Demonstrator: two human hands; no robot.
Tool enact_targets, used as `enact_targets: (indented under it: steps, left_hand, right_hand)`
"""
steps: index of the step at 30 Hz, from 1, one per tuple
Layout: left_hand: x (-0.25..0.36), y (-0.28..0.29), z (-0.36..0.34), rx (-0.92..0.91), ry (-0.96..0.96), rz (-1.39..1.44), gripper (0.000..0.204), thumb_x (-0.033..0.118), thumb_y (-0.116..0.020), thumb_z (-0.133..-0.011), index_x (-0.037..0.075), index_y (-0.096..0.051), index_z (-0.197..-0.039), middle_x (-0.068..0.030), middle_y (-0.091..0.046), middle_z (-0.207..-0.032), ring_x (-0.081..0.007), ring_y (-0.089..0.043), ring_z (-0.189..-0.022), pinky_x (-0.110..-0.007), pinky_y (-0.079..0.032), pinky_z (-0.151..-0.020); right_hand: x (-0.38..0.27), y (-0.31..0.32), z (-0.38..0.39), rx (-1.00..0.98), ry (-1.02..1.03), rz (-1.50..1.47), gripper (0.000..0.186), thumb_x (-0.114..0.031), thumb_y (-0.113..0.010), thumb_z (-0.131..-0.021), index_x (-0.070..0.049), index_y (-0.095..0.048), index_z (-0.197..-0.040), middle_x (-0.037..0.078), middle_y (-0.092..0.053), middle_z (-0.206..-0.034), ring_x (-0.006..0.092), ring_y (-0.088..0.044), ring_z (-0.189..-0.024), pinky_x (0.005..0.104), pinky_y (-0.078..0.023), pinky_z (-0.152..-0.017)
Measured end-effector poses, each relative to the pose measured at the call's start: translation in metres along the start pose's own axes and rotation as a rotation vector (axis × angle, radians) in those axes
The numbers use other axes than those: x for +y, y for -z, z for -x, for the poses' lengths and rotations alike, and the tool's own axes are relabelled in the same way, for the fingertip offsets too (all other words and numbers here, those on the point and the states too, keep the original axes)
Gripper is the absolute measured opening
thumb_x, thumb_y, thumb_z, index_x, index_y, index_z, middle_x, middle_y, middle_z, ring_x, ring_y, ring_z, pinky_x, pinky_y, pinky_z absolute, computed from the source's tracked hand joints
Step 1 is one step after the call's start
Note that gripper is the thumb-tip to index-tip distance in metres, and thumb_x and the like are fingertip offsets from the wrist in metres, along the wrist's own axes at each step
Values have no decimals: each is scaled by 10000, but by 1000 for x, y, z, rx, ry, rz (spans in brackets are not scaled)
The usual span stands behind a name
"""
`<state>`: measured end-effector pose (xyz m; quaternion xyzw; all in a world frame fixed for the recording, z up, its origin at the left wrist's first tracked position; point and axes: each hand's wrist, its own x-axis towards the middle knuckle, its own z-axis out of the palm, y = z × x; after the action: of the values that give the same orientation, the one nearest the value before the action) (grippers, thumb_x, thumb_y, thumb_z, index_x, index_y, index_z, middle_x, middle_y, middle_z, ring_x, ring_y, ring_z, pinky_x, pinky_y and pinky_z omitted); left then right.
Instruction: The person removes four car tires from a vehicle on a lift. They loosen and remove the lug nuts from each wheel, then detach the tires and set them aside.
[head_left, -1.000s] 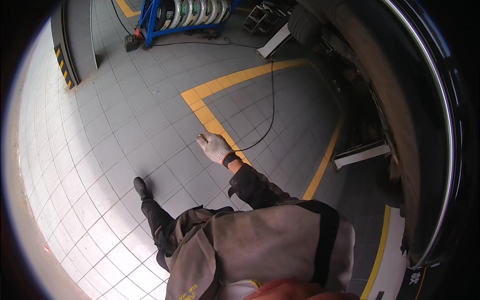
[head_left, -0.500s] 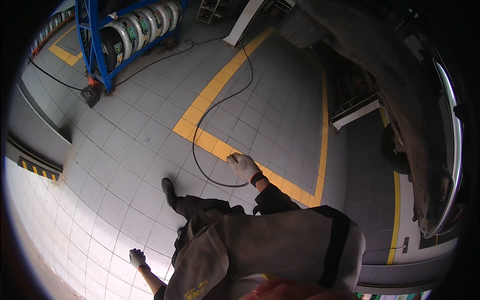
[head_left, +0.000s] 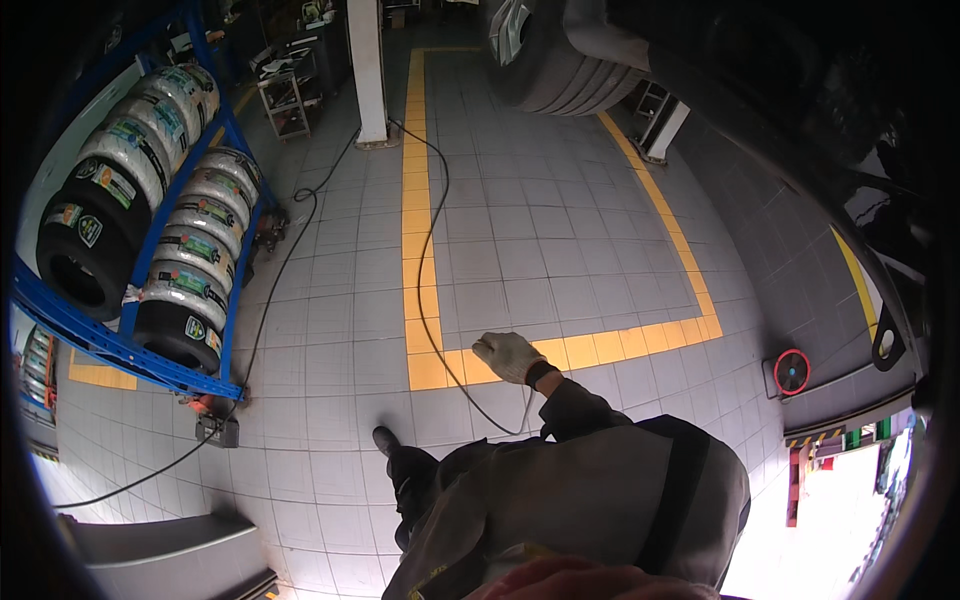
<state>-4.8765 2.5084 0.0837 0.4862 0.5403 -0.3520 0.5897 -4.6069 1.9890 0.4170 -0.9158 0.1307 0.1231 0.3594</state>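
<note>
My right hand [head_left: 508, 357], in a pale knitted glove with a black band at the wrist, is closed in a fist in front of my body. A thin black hose [head_left: 425, 262] runs along the floor, loops below the hand and rises to its underside by the wrist. The fist appears closed round the hose, though its grip is hidden by the glove. My left hand is out of view. Below, my dark jacket and one black shoe [head_left: 384, 439] show above the grey tiles.
A blue rack [head_left: 225, 350] with several wrapped tyres stands at left. Yellow floor lines [head_left: 560, 352] frame a bay. A white post [head_left: 367, 75] rises at the far end. A vehicle's tyre [head_left: 570, 75] hangs overhead at upper right. A red round fan [head_left: 791, 372] stands at right.
The view has turned to the left and shifted forward, bringing the tyre rack closer. My left hand has left the view. My right hand stays closed, with the hose still at its underside.
</note>
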Motion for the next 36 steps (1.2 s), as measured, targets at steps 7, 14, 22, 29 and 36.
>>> enact_targets:
  steps: [7, 14, 22, 29, 36]
  left_hand:
    - [472, -68, -77, 15, -249, -369, 277, 412, -591, -1098, 159, -641, -997, -52, -663, -748, -202, -549, -558, -387, -372, -515]
    - [928, -487, 73, -449, -1054, -590, 221, 307, -656, -1134, 102, -711, -1072, -14, -702, -813, -107, -578, -586, -289, -393, -505]
    - [974, -912, 446, -681, -1879, -1191, 595, 481, -593, -1132, -4, -691, -1462, -233, -783, -1374, -376, -728, -1310, -438, -543, -1121]
    - [989, -1097, 636, -381, -2515, -1003, 586, 532, -560, -1123, 118, -657, -1527, -238, -711, -1505, -482, -650, -1387, -549, -505, -1167]
    - [1011, -1172, 630, -826, -2334, -914, 791, 518, -537, -1172, -9, -400, -1747, -270, -486, -1750, -445, -493, -1592, -513, -414, -1296]
  right_hand:
    - [-8, 21, -123, 236, -327, 38, 546, -503, -554, -1127, -26, -790, -1250, 263, -802, -1220, 480, -736, -1205, 554, -577, -1050]
    - [-26, 51, -187, 522, -553, -144, 533, -491, -588, -1122, 0, -779, -1208, 293, -795, -1172, 499, -743, -1160, 560, -586, -1003]
    - [36, 73, -287, 623, -732, -14, 322, -319, -512, -1144, -91, -733, -1200, 198, -780, -1189, 469, -768, -1082, 560, -639, -925]
    - [28, 115, -330, 820, -729, 13, 255, -243, -577, -1123, -82, -713, -1265, 203, -739, -1162, 443, -782, -1016, 541, -656, -822]
    - [-10, 78, -344, 1282, -1052, -496, 444, -442, -605, -1137, -27, -763, -1122, 264, -797, -1014, 494, -760, -1016, 581, -609, -895]
